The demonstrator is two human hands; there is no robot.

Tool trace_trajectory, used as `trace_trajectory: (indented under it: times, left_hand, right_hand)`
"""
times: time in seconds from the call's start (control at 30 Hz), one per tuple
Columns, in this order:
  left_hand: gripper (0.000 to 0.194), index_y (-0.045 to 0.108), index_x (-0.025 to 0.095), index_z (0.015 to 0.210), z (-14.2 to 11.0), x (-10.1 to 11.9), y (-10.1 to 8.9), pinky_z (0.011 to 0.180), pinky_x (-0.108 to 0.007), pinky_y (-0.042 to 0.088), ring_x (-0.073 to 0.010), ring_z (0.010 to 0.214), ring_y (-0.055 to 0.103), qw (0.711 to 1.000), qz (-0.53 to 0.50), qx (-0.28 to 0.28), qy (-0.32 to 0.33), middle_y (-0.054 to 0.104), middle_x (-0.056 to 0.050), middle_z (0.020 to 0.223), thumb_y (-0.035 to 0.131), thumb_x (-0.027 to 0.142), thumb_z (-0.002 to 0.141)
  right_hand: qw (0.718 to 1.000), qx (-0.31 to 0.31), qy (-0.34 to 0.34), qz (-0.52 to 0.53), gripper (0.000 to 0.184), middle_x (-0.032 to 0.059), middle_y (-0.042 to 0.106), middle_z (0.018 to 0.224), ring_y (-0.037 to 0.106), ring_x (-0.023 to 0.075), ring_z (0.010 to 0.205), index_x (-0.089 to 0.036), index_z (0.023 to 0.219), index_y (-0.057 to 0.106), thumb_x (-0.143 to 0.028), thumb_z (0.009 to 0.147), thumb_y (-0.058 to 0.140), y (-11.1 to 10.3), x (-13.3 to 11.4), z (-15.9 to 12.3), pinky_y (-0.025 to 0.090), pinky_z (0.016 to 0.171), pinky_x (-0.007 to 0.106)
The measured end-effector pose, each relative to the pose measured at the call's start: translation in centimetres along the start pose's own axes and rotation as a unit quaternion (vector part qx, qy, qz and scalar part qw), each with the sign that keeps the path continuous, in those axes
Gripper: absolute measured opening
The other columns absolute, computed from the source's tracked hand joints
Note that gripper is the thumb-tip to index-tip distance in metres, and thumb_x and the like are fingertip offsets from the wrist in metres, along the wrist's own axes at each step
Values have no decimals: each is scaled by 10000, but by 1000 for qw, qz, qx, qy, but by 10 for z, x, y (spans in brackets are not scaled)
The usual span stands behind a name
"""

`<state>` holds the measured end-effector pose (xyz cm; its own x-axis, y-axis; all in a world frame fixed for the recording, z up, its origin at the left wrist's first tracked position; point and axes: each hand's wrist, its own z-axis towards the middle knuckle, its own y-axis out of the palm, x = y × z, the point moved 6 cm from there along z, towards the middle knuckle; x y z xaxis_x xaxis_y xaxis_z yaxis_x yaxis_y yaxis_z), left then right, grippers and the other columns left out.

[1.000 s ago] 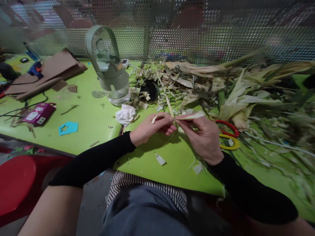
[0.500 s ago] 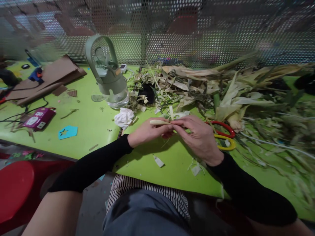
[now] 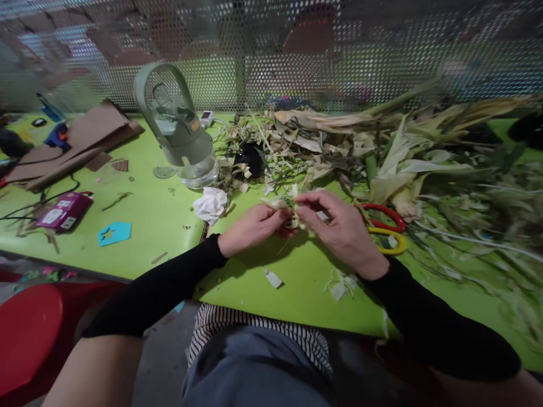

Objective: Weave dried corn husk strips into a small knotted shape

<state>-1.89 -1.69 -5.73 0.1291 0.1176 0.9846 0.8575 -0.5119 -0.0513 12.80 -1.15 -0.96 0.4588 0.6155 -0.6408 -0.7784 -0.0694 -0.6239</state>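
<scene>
Husk strips (image 3: 292,210) are pinched between the fingertips of the left hand (image 3: 250,229) and the right hand (image 3: 339,230), held just above the green table (image 3: 169,240) near its front edge. In this head view, scissors (image 3: 387,217) with one red and one yellow handle loop are partly covered beside the right hand. Crumpled white paper (image 3: 211,205) is seen near the left hand, and a clear-based bottle (image 3: 199,168) is placed behind it. Dried husks (image 3: 326,121) are heaped beyond both hands.
</scene>
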Motion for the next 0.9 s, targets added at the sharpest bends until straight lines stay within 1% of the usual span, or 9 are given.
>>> trace_trajectory:
  times: [0.07,0.13,0.23,0.3,0.37,0.5,0.6,0.73,0.9]
  left_hand:
    - [395,669,136,826,0,-3,5,792,-255,596,-131,766,731,999,29,-14,0,773,-71,820,524,410,1071]
    - [344,668,130,825,0,-5,11,742,-229,580,-117,734,716,999,35,-30,-3,775,-67,828,545,341,1066]
    - [270,691,119,915,-1,-5,14,783,-238,595,-108,751,726,999,-34,-36,-17,779,-59,848,579,315,1062]
    - [254,719,116,997,-1,-3,14,846,-269,610,-117,790,747,994,-97,-44,-28,788,-66,873,595,328,1062]
    - [273,741,108,1002,-2,-1,12,887,-293,615,-121,800,752,988,-142,-47,-39,797,-81,887,601,334,1064]
    - [292,771,89,986,-4,-1,10,898,-298,615,-112,770,743,978,-191,-43,-71,806,-101,884,583,294,1075]
    - [303,782,78,982,-5,-1,11,918,-310,617,-106,755,735,975,-199,-41,-86,810,-107,896,584,288,1076]
    - [316,778,73,948,-5,-1,9,889,-291,616,-95,731,730,975,-204,-28,-82,795,-88,844,590,293,1073]
    - [320,772,80,953,-5,0,8,840,-255,602,-90,735,726,978,-195,-9,-67,782,-72,816,629,348,1053]
  right_hand:
    - [999,11,-25,-32,261,82,719,979,679,258,893,-242,1200,772,-393,1012,673,-1,-3,0,555,760,414]
    - [995,15,-69,-64,222,86,721,989,671,281,950,-269,1138,801,-386,1026,648,-1,-8,-2,543,835,461]
    - [994,24,-96,-47,199,66,763,1001,682,269,983,-276,1015,799,-337,1052,613,-3,-13,-5,522,891,464]
    - [997,32,-76,-3,188,48,788,1015,689,244,967,-273,1055,786,-329,1063,606,-6,-13,-6,516,878,434]
    - [998,27,-43,34,221,36,788,974,685,223,904,-281,1114,780,-361,1082,576,-6,-11,-6,513,825,403]
    - [999,-10,-5,33,302,45,772,980,683,224,853,-289,1143,766,-474,1089,533,-5,-11,-5,513,799,406]
    - [1000,-8,-23,-6,263,41,759,935,661,235,814,-284,1046,738,-491,1062,577,-11,-15,-2,487,810,426]
    - [993,-43,-82,-67,213,15,694,764,602,237,753,-274,878,658,-398,1042,601,-13,-20,1,426,777,427]
    - [986,-58,-103,-121,107,21,685,763,616,255,782,-270,894,618,-299,997,612,-12,-21,3,420,792,445]
